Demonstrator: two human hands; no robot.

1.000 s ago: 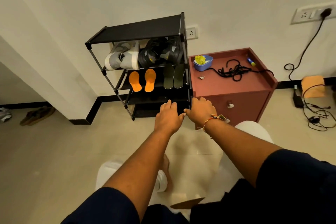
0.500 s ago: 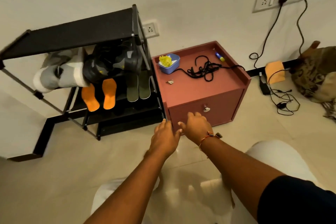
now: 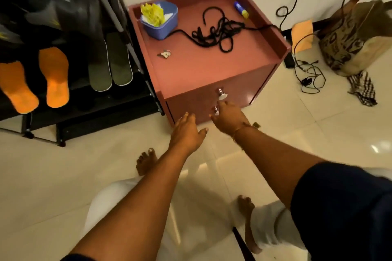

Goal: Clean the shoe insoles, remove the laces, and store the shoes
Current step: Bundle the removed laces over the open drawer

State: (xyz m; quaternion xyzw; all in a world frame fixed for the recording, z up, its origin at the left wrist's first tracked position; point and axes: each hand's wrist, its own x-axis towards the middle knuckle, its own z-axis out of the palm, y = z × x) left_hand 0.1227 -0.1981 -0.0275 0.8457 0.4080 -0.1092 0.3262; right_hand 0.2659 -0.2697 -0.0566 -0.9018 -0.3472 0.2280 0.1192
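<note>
While right hand curls, knob possibly touched

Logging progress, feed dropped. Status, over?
Left hand open, low by cabinet. Right hand at lower knob, grip unclear. Laces on cabinet top. Nothing blocking.

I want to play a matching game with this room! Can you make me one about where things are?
Things:
1. laces
2. orange insoles
3. yellow cloth
4. checked cloth

Places:
A. on the floor
B. in the blue bowl
C. on the shoe rack
D. on top of the red cabinet

Pairs: 1-D, 2-C, 3-B, 4-A
</note>
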